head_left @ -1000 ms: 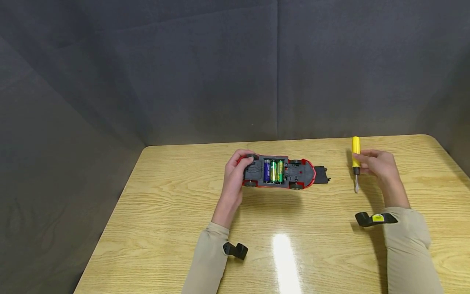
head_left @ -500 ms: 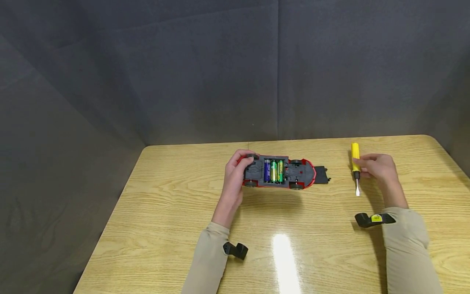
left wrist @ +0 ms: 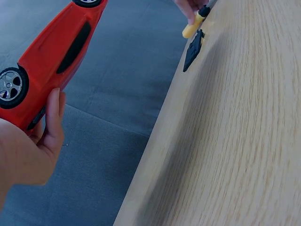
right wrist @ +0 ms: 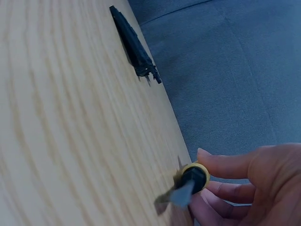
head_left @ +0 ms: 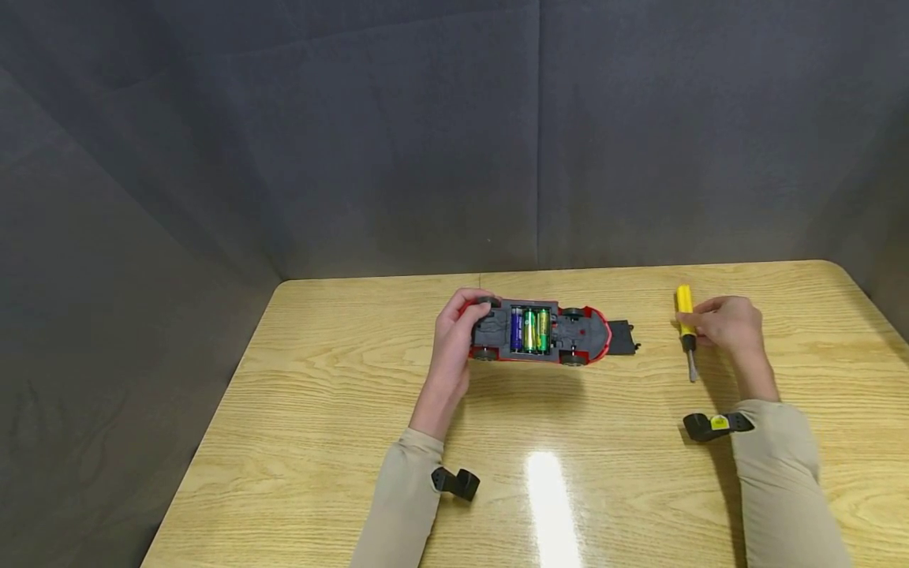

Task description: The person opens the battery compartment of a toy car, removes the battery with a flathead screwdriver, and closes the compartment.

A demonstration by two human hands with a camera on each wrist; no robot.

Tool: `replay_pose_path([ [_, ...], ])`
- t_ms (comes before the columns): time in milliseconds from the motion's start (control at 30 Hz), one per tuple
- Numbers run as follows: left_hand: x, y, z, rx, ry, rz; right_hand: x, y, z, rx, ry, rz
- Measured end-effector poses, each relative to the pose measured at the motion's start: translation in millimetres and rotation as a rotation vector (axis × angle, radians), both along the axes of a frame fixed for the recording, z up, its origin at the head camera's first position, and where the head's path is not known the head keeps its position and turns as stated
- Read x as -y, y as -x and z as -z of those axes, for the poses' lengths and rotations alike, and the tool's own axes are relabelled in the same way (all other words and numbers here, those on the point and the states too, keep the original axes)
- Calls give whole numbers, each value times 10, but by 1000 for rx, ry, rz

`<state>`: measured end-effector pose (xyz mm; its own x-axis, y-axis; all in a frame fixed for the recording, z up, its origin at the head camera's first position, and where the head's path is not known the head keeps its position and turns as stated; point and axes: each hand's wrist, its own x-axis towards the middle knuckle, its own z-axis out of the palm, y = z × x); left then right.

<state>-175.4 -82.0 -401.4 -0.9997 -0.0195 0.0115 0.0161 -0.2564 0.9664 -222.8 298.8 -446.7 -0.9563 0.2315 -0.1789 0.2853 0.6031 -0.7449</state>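
Note:
My left hand (head_left: 451, 335) grips one end of a red toy car (head_left: 589, 334), held upside down over the table. The car's dark underside faces up, and its uncovered battery compartment holds one blue battery (head_left: 516, 330) and two green ones (head_left: 536, 330). In the left wrist view the car's red side (left wrist: 51, 56) and silver wheels show, with fingers around the body. My right hand (head_left: 731, 325) pinches a flat-blade screwdriver (head_left: 685, 303) by its yellow handle, blade pointing toward me. From the right wrist, its metal tip (right wrist: 182, 194) appears close over the wood.
A black battery cover (head_left: 621, 338) lies on the wooden table (head_left: 319, 410), just right of the car's nose and left of the screwdriver. A dark cloth (head_left: 398, 158) rises behind the table's back edge. Each sleeve carries a black wrist camera (head_left: 457, 483).
The screwdriver and my right hand have moved slightly toward me and to the left, and the screwdriver has tilted a little. My left hand and the toy car have stayed put.

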Motion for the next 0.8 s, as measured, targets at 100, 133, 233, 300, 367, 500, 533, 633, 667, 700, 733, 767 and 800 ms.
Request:
replay_pose_path([
  [100,-1,0,4,5,-2,-1,12,-10,-7,-11,-43,-10],
  [133,-1,0,6,6,-3,-2,14,-12,-10,-15,-52,-13],
  [233,-2,-1,2,5,1,-4,19,-24,-40,-56,-94,-31],
  [300,-2,-3,1,8,-1,-7,33,-38,-92,-117,-140,-36],
  [367,-3,-4,-6,12,-2,-9,80,-64,-190,-203,-167,-28],
  [500,-1,7,-4,10,6,-16,246,-141,-491,-321,-66,-16],
  [533,-1,9,-2,9,9,-17,291,-162,-569,-333,-19,-18],
  [633,-3,14,4,7,15,-17,418,-239,-770,-355,84,-34],
  [667,-5,15,8,7,15,-16,458,-267,-822,-366,101,-38],
  [700,-6,15,11,8,16,-16,494,-294,-871,-375,117,-44],
  [733,-7,14,11,9,18,-15,529,-319,-915,-386,132,-50],
  [767,-8,14,10,9,17,-15,564,-346,-956,-397,141,-57],
  [800,-9,13,8,11,18,-14,603,-373,-994,-410,146,-61],
])
